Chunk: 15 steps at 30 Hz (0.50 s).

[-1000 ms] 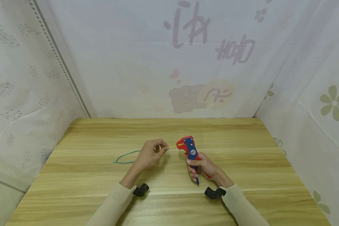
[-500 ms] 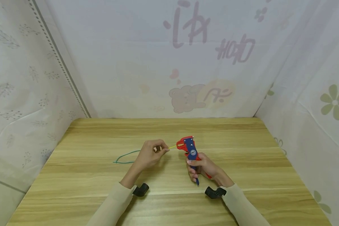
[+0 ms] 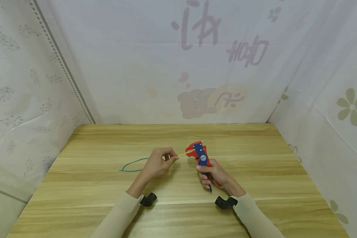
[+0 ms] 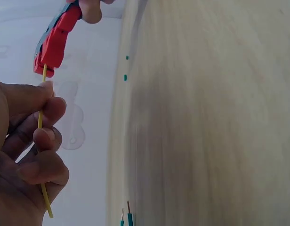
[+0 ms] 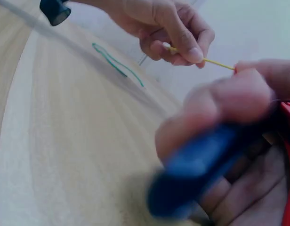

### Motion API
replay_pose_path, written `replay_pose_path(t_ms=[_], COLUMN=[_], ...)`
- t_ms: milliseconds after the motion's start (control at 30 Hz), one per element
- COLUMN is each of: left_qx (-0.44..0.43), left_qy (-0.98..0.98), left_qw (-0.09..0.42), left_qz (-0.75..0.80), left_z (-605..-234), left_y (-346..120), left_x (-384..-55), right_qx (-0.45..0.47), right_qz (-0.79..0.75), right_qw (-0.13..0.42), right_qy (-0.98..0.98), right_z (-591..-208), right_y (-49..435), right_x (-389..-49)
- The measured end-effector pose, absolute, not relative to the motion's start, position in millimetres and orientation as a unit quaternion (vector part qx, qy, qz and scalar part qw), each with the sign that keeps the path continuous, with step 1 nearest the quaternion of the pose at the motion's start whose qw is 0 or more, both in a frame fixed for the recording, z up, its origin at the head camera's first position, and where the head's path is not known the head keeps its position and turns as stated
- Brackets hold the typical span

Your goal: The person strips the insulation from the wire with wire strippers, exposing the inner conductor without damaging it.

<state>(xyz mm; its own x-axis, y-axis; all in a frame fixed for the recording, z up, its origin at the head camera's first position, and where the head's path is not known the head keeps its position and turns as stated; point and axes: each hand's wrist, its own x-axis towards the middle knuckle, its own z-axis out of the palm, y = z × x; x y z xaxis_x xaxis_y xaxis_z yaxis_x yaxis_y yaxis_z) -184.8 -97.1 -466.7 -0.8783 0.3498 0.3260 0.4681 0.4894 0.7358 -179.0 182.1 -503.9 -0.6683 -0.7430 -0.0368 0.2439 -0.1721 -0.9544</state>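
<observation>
Between thumb and fingers, my left hand [image 3: 160, 162] pinches a thin yellow wire [image 3: 181, 154]. In the left wrist view, the tail of the yellow wire [image 4: 46, 200] hangs out below the fingers. The wire's far end enters the red jaws of a wire stripper [image 3: 201, 157] with a blue body, so its tip is hidden there. My right hand [image 3: 214, 175] grips the stripper's handles, fingers wrapped round the blue one. The right wrist view shows the blue handle [image 5: 197, 169] close up and blurred.
A bent green wire [image 3: 132, 171] lies on the wooden table [image 3: 92, 205], left of my left hand. The left wrist view shows its bared copper ends [image 4: 128, 207] and two tiny green scraps [image 4: 125, 77]. A patterned cloth [image 3: 137, 66] hangs behind the table.
The stripper has tilted slightly to the left at its head, and its handles look squeezed closer together. My left hand and the yellow wire have hardly moved.
</observation>
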Motion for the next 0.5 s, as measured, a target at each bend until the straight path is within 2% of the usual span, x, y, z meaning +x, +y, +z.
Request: replay_pose_path(t_ms=[500], left_qx=[-0.208], left_qy=[-0.868], left_qw=[0.039], left_qz=[-0.448], left_z=[-462.8], left_y=[-110.6], left_x=[-188.7], right_qx=[-0.275], right_qz=[-0.732], right_qw=[0.364], right_qy=[0.506], right_z=[-509.4], right_y=[184.4], right_x=[-186.8])
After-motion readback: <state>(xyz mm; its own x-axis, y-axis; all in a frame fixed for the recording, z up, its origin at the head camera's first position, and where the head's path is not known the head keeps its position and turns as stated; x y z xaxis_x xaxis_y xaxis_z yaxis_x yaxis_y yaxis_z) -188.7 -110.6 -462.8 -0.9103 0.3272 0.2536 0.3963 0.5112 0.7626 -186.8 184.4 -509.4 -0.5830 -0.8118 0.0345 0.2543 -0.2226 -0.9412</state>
